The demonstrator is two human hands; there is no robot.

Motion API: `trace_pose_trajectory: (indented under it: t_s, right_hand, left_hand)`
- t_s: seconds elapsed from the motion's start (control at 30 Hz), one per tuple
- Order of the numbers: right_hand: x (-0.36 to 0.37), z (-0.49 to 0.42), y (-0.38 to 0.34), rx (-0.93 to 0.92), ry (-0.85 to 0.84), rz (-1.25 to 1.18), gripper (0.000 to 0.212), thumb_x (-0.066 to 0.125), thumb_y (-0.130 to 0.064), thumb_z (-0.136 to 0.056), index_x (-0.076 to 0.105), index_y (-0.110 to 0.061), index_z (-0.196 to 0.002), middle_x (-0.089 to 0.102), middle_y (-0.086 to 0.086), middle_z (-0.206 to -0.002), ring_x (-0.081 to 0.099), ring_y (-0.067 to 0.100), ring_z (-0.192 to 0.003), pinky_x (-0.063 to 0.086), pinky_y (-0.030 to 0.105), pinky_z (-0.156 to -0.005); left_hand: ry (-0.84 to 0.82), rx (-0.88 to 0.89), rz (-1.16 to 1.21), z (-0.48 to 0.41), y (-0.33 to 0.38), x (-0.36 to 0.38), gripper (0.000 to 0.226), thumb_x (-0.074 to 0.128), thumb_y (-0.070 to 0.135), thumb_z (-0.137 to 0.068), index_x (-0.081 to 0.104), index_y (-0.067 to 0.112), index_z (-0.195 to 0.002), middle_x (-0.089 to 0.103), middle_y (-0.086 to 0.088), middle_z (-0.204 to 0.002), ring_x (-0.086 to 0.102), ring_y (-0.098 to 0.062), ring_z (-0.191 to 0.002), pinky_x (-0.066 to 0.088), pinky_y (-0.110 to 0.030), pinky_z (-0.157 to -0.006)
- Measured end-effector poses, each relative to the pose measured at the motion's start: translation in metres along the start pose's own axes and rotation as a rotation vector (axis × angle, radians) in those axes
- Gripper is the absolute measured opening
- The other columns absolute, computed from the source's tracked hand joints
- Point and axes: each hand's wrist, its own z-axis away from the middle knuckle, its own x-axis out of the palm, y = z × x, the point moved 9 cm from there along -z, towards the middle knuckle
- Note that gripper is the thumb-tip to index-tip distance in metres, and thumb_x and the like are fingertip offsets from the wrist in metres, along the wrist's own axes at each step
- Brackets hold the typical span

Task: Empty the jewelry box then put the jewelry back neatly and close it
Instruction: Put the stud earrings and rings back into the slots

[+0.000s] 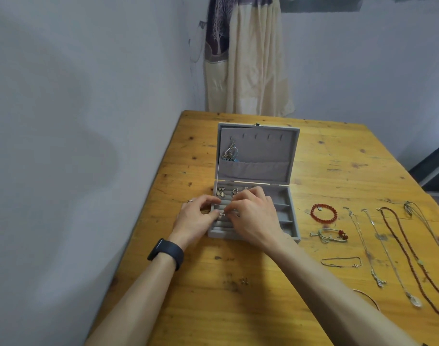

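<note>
1. The gray jewelry box (292, 236) sat on the wooden table (238, 308), near its left edge, with the lid (257, 152) standing open behind the tray.
2. The left hand (196, 218) and the right hand (253, 216) met over the padded ring rows at the front left of the tray. The fingertips of both pinched a small silver piece (222, 214) between them, right at the rows. It was too small to tell what kind of piece it was.
3. Several earrings (221, 192) already sat in the back left of the tray, just beyond the hands.
4. A cluster of silver jewelry (231, 152) hung inside the lid at its left side, above the fabric pocket.
5. Two small studs (244, 280) lay on the table in front of the box, between the forearms.
6. To the right of the box lay a red bead bracelet (323, 213), a cord bracelet with red beads (329, 235) and a thin chain bracelet (341, 262).
7. Farther right lay silver chains (363, 243) and a long brown bead necklace (410, 260), stretched out side by side.
8. A dark watch (167, 253) was on the left wrist.
9. A cream curtain (248, 58) hung behind the table.
</note>
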Motion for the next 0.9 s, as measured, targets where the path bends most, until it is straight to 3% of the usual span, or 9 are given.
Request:
trace_pose_trajectory:
  t_s: [0.13,0.27,0.4,0.53,0.7,0.9]
  right_hand:
    - [0.0,0.009,-0.007,-0.05,0.038,0.006,0.024,0.056,-0.035,-0.096,0.075,-0.036,-0.11,0.065,-0.008,-0.117,0.044,0.024,-0.115,0.039,0.039,-0.085]
    - [0.0,0.015,-0.009,-0.056,0.102,0.052,0.024,0.063,-0.029,-0.087,0.078,-0.038,-0.103,0.068,-0.006,-0.106,0.051,0.026,-0.104,0.041,0.038,-0.076]
    - [0.004,0.017,-0.009,-0.073,0.13,0.043,0.026,0.063,-0.026,-0.087,0.077,-0.038,-0.105,0.069,-0.005,-0.107,0.053,0.026,-0.103,0.043,0.038,-0.076]
    - [-0.002,0.026,-0.003,-0.062,0.154,-0.016,0.023,0.067,-0.024,-0.087,0.078,-0.035,-0.103,0.071,-0.007,-0.107,0.055,0.025,-0.102,0.046,0.039,-0.075]
    - [-0.027,0.065,0.016,0.013,0.258,-0.116,0.022,0.071,-0.028,-0.086,0.077,-0.032,-0.106,0.069,-0.011,-0.106,0.053,0.02,-0.102,0.049,0.036,-0.078]
    - [-0.054,0.132,0.055,0.091,0.331,-0.191,0.026,0.071,-0.028,-0.087,0.072,-0.028,-0.113,0.067,-0.011,-0.106,0.051,0.014,-0.102,0.049,0.034,-0.085]
  left_hand:
    - [0.021,-0.012,-0.017,0.001,0.003,0.0,0.032,0.056,0.067,-0.067,0.057,0.062,-0.099,0.061,0.022,-0.108,0.054,-0.014,-0.114,0.052,-0.045,-0.095]
    - [0.044,-0.023,-0.034,-0.001,0.004,0.001,0.031,0.059,0.066,-0.067,0.057,0.06,-0.097,0.062,0.021,-0.105,0.056,-0.015,-0.111,0.052,-0.045,-0.094]
    - [0.044,-0.024,-0.032,0.0,0.002,0.002,0.034,0.057,0.065,-0.066,0.058,0.058,-0.1,0.062,0.018,-0.107,0.057,-0.015,-0.111,0.052,-0.046,-0.094]
    - [0.04,0.005,-0.023,0.005,0.005,0.0,0.023,0.059,0.053,-0.075,0.062,0.055,-0.097,0.064,0.019,-0.108,0.055,-0.012,-0.112,0.051,-0.044,-0.097]
    - [0.121,0.027,-0.073,0.022,0.021,-0.012,0.023,0.065,0.029,-0.09,0.062,0.039,-0.11,0.058,0.01,-0.115,0.051,-0.015,-0.116,0.046,-0.036,-0.098]
    - [0.276,0.259,-0.145,0.063,0.092,0.0,0.029,0.064,0.022,-0.091,0.061,0.03,-0.118,0.055,0.012,-0.119,0.048,-0.009,-0.113,0.046,-0.031,-0.093]
